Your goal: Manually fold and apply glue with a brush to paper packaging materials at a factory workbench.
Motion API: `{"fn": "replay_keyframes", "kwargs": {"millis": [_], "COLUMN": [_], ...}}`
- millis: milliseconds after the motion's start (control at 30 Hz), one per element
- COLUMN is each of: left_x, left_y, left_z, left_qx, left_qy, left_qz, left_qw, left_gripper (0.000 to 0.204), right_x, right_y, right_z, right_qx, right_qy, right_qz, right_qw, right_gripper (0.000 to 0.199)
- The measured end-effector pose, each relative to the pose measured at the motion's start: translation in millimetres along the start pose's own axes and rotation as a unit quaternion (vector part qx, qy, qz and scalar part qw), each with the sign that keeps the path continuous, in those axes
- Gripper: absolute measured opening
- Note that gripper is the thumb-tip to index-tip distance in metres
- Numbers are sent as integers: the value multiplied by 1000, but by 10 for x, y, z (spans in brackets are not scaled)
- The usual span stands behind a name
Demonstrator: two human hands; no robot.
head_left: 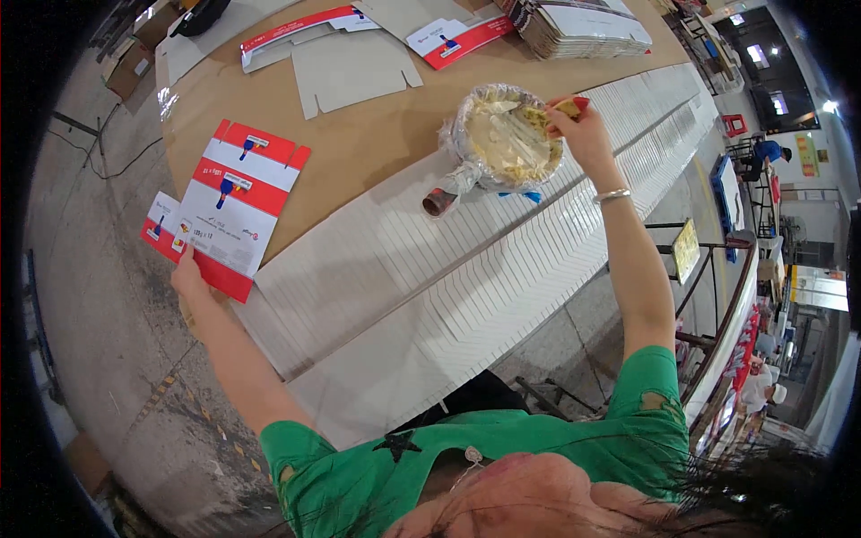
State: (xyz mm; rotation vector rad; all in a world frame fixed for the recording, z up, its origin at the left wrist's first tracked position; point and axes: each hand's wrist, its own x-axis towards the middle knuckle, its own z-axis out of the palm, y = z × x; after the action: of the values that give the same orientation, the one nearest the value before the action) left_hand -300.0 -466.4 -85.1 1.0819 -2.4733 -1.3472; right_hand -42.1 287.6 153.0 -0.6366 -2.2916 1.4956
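Note:
My left hand (188,280) pinches the near edge of a flat red-and-white carton blank (247,211) printed with blue brush shapes, at the left of the table. The fingers beneath it are hidden. Over at the right, my right hand (585,136) closes on a short paste-smeared tool (563,108) with a red end; its exact kind is unclear. That tool reaches over the right rim of a plastic-wrapped bowl (461,134) of cream-coloured paste (511,133). Below the bowl, a brown roll-like end (438,203) shows beside the bunched plastic.
Overlapping grey-white cardboard blanks (466,287) run in a long fanned row along the table's near side. Flattened grey and red cartons (354,72) lie at the far side, beside a stack of folded cartons (583,31). A curved metal rail (731,305) stands at the right.

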Motion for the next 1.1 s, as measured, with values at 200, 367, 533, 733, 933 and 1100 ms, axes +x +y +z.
{"fn": "replay_keyframes", "kwargs": {"millis": [200,367,533,733,933,1100], "left_x": [-2379,-2172,-2409,-3122,-3505,-3987], "left_y": [1539,1543,1234,1294,1271,1257], "left_z": [820,995,1665,1383,984,846], "left_qx": [-348,-407,-181,-122,-54,-8], "left_qy": [23,-23,-111,-89,-197,-326], "left_qz": [-4,44,64,258,316,281], "left_qw": [937,912,975,954,926,902], "left_gripper": [39,29,35,43,40,35], "right_x": [-11,-37,-158,-283,-186,-214], "right_y": [256,104,-17,-275,-114,136], "right_z": [-529,-464,-406,-511,-471,-563], "right_qx": [-71,0,-20,-41,111,139], "right_qy": [57,52,7,-9,49,190], "right_qz": [-11,-23,-11,-38,9,-25], "right_qw": [996,998,1000,998,993,972], "right_gripper": [16,18,18,18,18,17]}}
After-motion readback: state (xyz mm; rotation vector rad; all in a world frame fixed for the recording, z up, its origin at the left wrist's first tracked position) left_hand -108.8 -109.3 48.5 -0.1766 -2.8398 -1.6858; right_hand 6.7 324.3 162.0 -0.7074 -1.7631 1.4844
